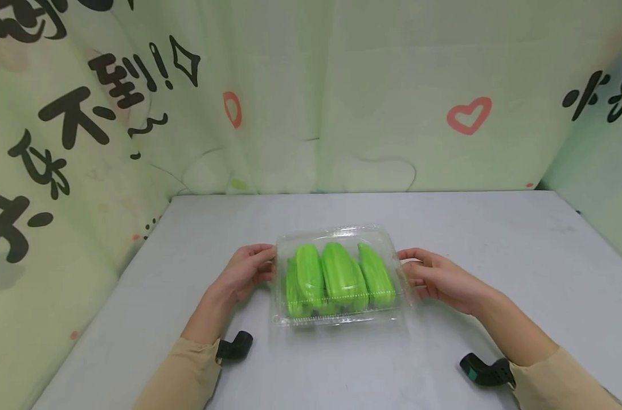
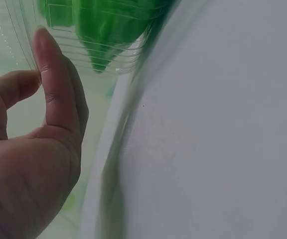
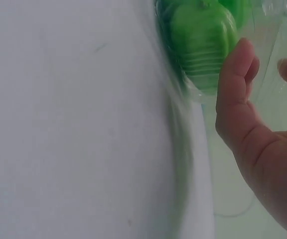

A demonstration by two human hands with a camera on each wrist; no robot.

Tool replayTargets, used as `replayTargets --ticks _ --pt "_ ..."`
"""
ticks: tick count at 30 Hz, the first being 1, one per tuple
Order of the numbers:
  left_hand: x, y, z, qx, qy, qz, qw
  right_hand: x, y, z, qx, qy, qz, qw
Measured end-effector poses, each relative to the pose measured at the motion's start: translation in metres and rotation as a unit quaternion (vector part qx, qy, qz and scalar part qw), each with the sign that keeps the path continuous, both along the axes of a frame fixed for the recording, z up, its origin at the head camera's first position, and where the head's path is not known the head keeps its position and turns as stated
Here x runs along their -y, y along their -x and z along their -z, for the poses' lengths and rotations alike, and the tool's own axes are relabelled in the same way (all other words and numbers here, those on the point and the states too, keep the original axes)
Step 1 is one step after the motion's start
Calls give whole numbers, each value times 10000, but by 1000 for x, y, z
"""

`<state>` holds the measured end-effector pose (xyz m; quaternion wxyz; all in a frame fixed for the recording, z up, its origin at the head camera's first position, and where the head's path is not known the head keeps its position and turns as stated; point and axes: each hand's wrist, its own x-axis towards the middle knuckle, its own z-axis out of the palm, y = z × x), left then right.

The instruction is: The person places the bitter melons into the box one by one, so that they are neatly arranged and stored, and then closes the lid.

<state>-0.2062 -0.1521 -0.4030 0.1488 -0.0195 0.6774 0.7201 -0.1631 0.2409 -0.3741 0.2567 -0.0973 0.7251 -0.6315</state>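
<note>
A clear plastic clamshell box (image 1: 336, 320) lies on the white table, its lid down over several long, ribbed, bright green vegetable-like pieces (image 1: 340, 270). At the box's left edge, my left hand (image 1: 246, 272) pinches the rim, thumb on one side and fingers on the other. In the left wrist view, the index fingertip (image 2: 42, 37) lies against the clear side wall. Across from it, my right hand (image 1: 436, 279) reaches the right edge with fingers loosely bent. The right wrist view has its fingers (image 3: 238, 74) beside the box wall and the thumb held apart from them.
The white table (image 1: 342, 370) runs back to a pale green curtain (image 1: 383, 114) with dark lettering and red hearts. More curtain borders the left and right sides. Each wrist wears a black camera mount, the left one (image 1: 236, 345) close to the table.
</note>
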Motion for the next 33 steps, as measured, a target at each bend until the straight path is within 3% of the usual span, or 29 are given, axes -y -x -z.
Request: replayTargets --ticks 11,23,27,33 --pt "-3 12 -2 27 83 -85 9999 -2 -22 2 436 371 -294 9979" --pt "-6 20 -3 188 -52 -220 9996 4 -30 4 601 809 -278 9945" --pt "-5 16 -3 156 -109 -189 9996 4 -31 4 597 829 -275 9944" --pt "6 -2 -5 145 19 178 9997 5 -31 3 603 950 -338 9931"
